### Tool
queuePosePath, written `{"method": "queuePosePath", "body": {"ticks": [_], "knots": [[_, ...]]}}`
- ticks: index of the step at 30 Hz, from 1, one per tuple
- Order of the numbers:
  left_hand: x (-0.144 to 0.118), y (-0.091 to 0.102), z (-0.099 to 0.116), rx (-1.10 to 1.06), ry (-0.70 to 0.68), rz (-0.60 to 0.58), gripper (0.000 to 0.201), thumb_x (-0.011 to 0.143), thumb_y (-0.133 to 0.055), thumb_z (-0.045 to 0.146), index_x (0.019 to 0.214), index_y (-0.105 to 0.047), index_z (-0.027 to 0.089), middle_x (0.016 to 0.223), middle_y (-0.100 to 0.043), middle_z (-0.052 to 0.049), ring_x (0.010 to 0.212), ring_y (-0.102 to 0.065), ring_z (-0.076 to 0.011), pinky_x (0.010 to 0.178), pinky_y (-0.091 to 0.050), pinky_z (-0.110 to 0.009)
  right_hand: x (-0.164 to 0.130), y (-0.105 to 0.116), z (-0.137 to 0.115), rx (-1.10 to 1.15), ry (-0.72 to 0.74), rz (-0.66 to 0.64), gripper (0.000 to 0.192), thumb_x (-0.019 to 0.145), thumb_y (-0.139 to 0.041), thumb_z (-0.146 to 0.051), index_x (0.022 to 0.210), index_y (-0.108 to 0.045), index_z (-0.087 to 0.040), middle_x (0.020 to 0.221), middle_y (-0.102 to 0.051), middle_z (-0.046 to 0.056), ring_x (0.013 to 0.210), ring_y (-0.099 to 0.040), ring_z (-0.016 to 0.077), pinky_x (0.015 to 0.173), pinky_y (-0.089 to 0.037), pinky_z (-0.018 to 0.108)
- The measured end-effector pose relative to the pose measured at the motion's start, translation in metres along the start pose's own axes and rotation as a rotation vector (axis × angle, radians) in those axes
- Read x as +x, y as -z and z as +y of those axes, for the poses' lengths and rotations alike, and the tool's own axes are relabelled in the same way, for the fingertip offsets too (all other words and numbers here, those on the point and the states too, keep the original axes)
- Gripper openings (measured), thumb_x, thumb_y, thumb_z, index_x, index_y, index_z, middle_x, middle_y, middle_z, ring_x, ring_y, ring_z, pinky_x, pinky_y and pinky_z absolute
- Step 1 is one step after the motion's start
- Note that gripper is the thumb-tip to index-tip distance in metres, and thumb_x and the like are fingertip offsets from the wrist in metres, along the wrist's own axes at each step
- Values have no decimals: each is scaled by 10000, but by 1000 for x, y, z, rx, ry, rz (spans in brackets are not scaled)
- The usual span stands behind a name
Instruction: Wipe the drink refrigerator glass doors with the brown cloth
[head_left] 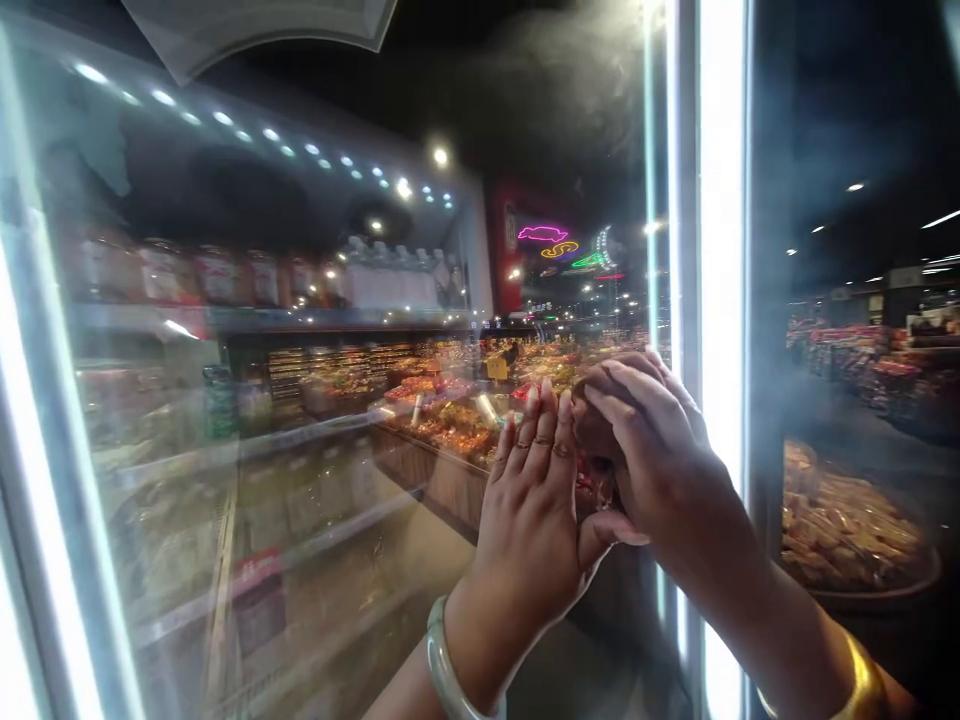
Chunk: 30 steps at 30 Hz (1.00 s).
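Note:
A large glass door or pane [420,610] fills the middle of the head view, mirroring bright lights and shop displays. My left hand [532,510], with a pale green bangle [442,650] at its wrist, rests against the glass. Its fingers are stretched upward and its thumb sticks out to the right. Just right of it, my right hand [660,440] is cupped toward the pane, fingers bent and pointing left. A gold bangle [862,680] circles that wrist. I see no object in either hand, though the right palm is hidden.
Blurred shelves with jars [262,278] and bottles show behind the glass on the left. A bright vertical light strip [724,300] runs beside my right hand. Beyond it stands a round bin of packaged goods [847,520]. Neon shapes [544,234] glow in the glass.

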<state>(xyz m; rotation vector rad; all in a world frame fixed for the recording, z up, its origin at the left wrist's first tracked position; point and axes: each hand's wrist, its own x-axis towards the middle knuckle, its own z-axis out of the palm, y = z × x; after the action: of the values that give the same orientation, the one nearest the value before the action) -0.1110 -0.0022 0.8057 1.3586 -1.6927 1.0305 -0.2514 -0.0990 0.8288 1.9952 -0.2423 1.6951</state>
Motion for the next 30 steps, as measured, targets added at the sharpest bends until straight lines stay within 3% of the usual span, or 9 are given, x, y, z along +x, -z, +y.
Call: {"method": "queuePosePath", "body": {"ticks": [3, 5, 11, 14, 18, 22, 25, 27, 30], "knots": [[8, 8, -6, -52, -3, -8, 1038, 936, -285, 800, 1689, 78, 184, 1762, -103, -153, 1640, -61, -285, 1359, -171, -520, -15, -11, -15, 6, -20, 10, 555, 1054, -503, -271, 1596, -406, -202, 1560, -518, 136, 1574, -360, 337, 1304, -398, 567], [11, 11, -9, -86, -23, -5, 1052, 928, -273, 810, 1685, 99, 181, 1760, -100, -164, 1637, -70, -291, 1352, -197, -526, -8, -18, -16, 1, 26, -1, 561, 1060, -495, -294, 1604, -398, -195, 1546, -538, 127, 1575, -356, 340, 1296, -416, 559], [22, 5, -11, -85, -13, 7, 929, 994, -270, 727, 1691, 70, 216, 1759, -141, -132, 1631, -83, -270, 1333, -262, -513, 66, -13, 24, -41, 16, 12, 461, 1046, -424, -136, 1478, -553, -230, 1562, -520, 95, 1577, -359, 323, 1287, -439, 571], [35, 2, -13, -24, 9, 27, 913, 1009, -259, 707, 1687, 104, 215, 1762, -120, -131, 1633, -83, -269, 1325, -282, -515, 61, -14, 32, -10, -26, 7, 524, 1032, -407, -104, 1536, -489, -224, 1581, -495, 111, 1583, -347, 315, 1291, -435, 574], [68, 7, -25, 64, -2, 62, 907, 1023, -253, 693, 1670, 176, 224, 1764, -102, -141, 1634, -100, -278, 1338, -219, -550, 45, -30, 23, 15, -19, 0, 588, 1038, -478, -180, 1612, -381, -268, 1580, -513, 87, 1583, -341, 316, 1267, -469, 576], [114, 21, -37, 93, 54, 59, 869, 1039, -204, 676, 1680, 136, 197, 1768, -68, -134, 1638, -35, -257, 1352, -148, -527, 100, -35, 37, 57, 68, -44, 528, 1049, -448, -206, 1575, -452, -257, 1591, -507, 81, 1586, -333, 313, 1268, -475, 540], [147, 33, -39, 118, 89, 35, 841, 1049, -167, 659, 1696, 5, 151, 1768, -65, -124, 1638, 11, -233, 1357, -83, -483, 150, -27, 59, 37, 24, 12, 504, 1004, -487, -163, 1498, -542, -243, 1579, -501, 100, 1574, -341, 349, 1281, -431, 599], [163, 38, -37, 150, 93, 23, 833, 1053, -151, 647, 1694, -57, 123, 1767, -71, -120, 1639, 20, -216, 1356, -30, -451, 161, -24, 66, 50, -9, 59, 485, 988, -505, -165, 1464, -569, -237, 1559, -511, 107, 1555, -368, 349, 1279, -432, 600], [177, 41, -34, 175, 102, 10, 835, 1055, -148, 638, 1690, -81, 99, 1768, -70, -109, 1639, 40, -192, 1346, 39, -408, 149, -30, 59, 90, -46, 127, 432, 1028, -470, -209, 1443, -589, -232, 1512, -553, 113, 1539, -394, 326, 1290, -426, 574]]}}
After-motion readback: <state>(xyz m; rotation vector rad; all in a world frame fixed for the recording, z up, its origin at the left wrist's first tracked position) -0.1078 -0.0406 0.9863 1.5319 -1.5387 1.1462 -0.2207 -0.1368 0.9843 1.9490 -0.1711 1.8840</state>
